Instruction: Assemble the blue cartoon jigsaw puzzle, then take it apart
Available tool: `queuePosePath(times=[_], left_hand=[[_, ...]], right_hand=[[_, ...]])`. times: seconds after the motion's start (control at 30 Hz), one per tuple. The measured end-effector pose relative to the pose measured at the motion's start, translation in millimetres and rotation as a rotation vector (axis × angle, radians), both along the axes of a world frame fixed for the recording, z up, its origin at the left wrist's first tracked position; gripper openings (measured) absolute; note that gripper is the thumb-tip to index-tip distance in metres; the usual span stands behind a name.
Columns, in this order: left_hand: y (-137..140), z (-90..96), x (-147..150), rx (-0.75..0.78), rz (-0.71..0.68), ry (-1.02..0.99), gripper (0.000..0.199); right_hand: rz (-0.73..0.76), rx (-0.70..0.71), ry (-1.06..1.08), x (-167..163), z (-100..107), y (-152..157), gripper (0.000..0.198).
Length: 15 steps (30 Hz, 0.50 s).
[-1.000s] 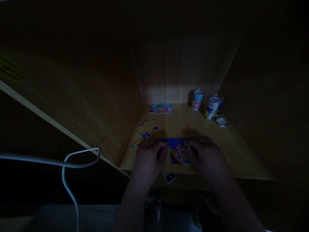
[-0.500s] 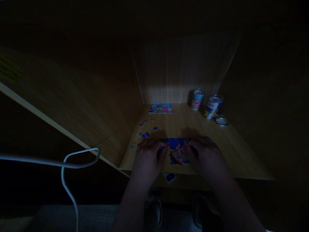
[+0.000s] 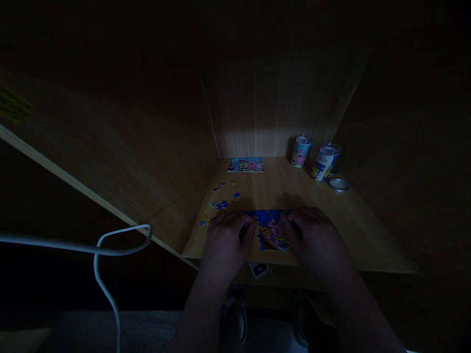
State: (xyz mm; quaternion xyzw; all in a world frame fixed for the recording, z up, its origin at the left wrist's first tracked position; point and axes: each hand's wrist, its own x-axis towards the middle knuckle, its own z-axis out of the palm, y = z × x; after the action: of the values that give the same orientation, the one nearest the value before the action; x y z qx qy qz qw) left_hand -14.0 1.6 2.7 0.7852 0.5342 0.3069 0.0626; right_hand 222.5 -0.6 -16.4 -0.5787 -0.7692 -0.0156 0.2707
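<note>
A partly joined jigsaw puzzle (image 3: pixel 271 230), blue with pink figures and a brown boat-like shape, lies flat near the shelf's front edge. At its left side is my left hand (image 3: pixel 230 235), thumb and forefinger brought together; whatever is between the tips is too dark to make out. My right hand (image 3: pixel 312 233) covers the puzzle's right side, its curled fingertips touching the picture. Loose puzzle pieces (image 3: pixel 222 205) are scattered beyond and left of my left hand. Parts of the puzzle are hidden under both hands.
Against the back wall lies a colourful cartoon picture strip (image 3: pixel 246 164). Two printed cans, a light blue one (image 3: pixel 300 152) and a blue-and-white one (image 3: pixel 325 163), stand at the back right beside a round lid (image 3: pixel 338 185). A white cable (image 3: pixel 106 252) loops at left. Wooden panels enclose the shelf.
</note>
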Motion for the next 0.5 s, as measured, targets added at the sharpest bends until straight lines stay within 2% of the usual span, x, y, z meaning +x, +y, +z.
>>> queuePosePath(times=[0.5], left_hand=[[0.1,1.1,0.9,-0.002,-0.001,0.0,0.009]], right_hand=[[0.0,0.003,0.012,-0.1,1.0,0.0,0.027]])
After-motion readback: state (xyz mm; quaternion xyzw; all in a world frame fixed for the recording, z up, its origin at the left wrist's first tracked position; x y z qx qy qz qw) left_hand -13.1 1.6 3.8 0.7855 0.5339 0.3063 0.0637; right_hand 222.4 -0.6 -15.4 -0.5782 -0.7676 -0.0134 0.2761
